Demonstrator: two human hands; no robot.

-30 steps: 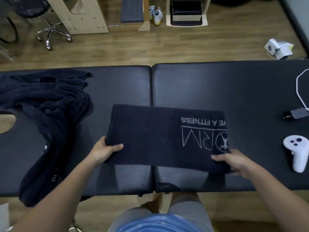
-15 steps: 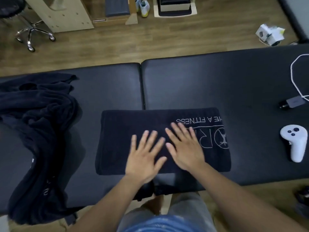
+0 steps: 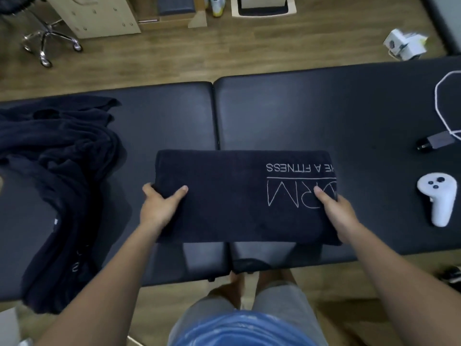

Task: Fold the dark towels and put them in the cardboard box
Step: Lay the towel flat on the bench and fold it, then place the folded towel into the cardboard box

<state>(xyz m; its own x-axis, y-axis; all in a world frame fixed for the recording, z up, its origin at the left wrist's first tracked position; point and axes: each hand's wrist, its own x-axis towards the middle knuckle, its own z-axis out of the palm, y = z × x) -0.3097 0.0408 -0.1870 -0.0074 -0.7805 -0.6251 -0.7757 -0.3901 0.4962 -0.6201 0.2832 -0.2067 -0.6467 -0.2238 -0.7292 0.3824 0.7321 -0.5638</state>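
Head view: smoothing ended; left hand (image 3: 159, 208) and right hand (image 3: 335, 212) clamped fingers on folded towel (image 3: 237, 198) at 9 and 3 o'clock, next fold looked due.

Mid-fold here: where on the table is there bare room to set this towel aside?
Widest bare patch: the table beyond the folded towel, between the towel heap and the white cable. A narrower strip lies between heap and the left hand. Crowded: the right end, with cable, plug and controller; the left end under the heap.

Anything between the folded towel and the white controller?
No. In the head view, only bare table padding lies between the folded towel and the white controller.
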